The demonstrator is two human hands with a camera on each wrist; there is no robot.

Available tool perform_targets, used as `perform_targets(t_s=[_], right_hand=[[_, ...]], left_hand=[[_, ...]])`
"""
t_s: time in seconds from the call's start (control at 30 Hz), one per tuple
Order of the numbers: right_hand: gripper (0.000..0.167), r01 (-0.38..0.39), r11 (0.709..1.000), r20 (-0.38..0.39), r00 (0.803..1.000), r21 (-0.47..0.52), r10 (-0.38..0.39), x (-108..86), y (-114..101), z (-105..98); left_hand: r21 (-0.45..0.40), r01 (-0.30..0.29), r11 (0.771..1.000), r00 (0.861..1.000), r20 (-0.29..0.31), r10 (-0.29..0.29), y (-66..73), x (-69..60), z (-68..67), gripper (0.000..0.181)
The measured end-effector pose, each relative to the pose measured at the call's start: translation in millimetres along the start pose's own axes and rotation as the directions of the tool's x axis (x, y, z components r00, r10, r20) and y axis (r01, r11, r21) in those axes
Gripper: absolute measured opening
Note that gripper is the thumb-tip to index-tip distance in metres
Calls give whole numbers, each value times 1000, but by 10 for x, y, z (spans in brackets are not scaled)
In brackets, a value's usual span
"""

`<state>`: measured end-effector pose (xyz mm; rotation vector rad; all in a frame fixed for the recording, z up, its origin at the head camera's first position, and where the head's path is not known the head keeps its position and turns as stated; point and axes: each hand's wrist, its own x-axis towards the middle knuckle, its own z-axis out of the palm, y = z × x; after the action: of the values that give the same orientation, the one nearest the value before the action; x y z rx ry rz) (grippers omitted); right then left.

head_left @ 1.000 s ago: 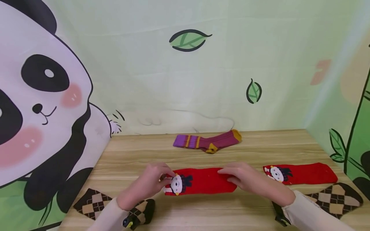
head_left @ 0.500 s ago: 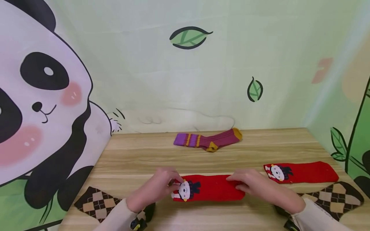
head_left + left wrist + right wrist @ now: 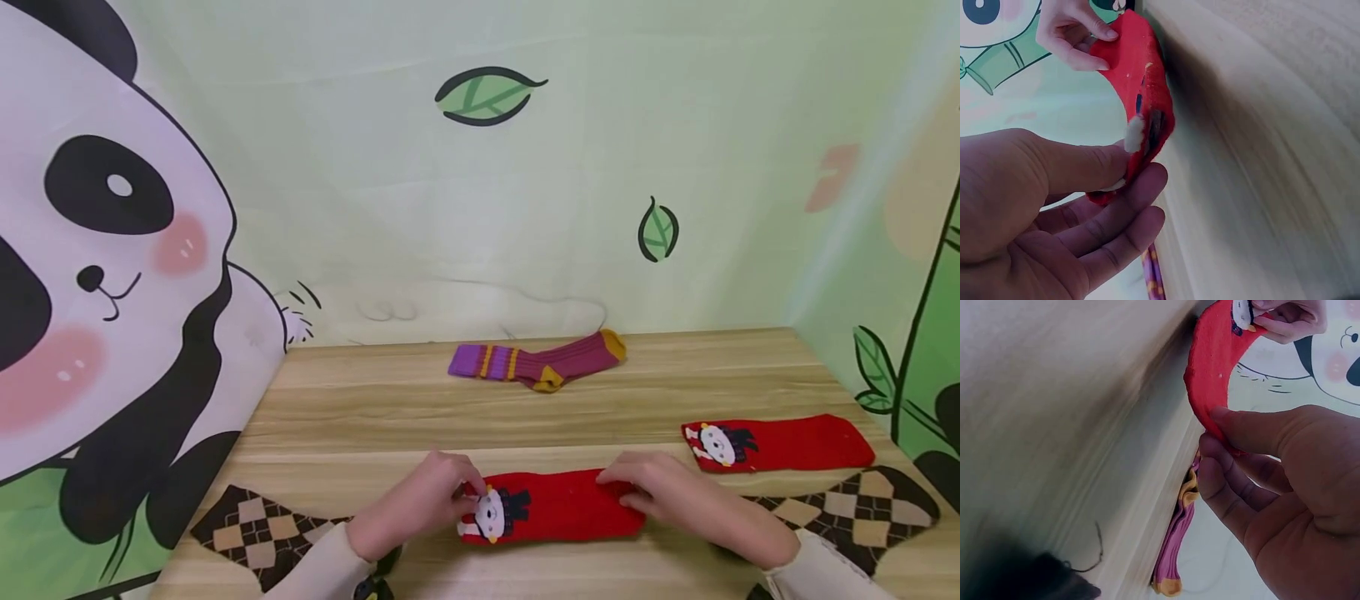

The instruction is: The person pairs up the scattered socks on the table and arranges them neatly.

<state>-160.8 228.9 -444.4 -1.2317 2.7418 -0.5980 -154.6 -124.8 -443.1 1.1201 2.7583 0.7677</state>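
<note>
Table point(image 3: 360, 425) layout
Middle sock point(image 3: 573, 504) between left hand point(image 3: 431, 500) and right hand point(image 3: 660, 492); far sock point(image 3: 540, 365) behind; left sock point(image 3: 251, 525), right socks point(image 3: 802, 444) outside.

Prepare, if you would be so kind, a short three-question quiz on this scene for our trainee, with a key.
1. Multiple choice: which sock lies nearest the back edge of the table?
A) a checkered sock
B) the purple sock
C) the loose red sock

2. True or false: the left hand pinches the held sock at its plain end.

3. Short answer: which hand is nearer to the loose red sock?

Key
1: B.
2: False; it pinches the end with the animal face, while the right hand pinches the plain end.
3: The right hand.
</note>
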Motion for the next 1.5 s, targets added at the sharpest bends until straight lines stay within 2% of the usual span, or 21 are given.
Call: perform_targets(t_s=[0.23, 0.43, 0.6, 1.0, 1.23, 1.5], right_hand=[[29, -21, 1000, 20, 1000, 20, 20, -65, 18, 17], [31, -76, 996, 67, 995, 48, 73, -120, 27, 27], [33, -118, 993, 100, 988, 28, 114, -146, 38, 58], [33, -156, 986, 139, 979, 54, 148, -162, 85, 128], [33, -169, 985, 146, 976, 23, 164, -165, 87, 145], [33, -179, 984, 151, 973, 14, 175, -158, 96, 123]], left_hand=[[-1, 6, 1000, 1000, 31, -6, 21, 10, 68, 10], [-7, 28, 1000, 997, 72, -27, 24, 27, 132, 10], [-8, 36, 999, 994, 101, -35, 20, 43, 200, 10], [33, 20, 999, 992, 122, -24, -4, 64, 269, 10], [70, 14, 997, 991, 131, -23, 0, 58, 278, 10], [72, 23, 997, 992, 123, -32, 15, 62, 277, 10]])
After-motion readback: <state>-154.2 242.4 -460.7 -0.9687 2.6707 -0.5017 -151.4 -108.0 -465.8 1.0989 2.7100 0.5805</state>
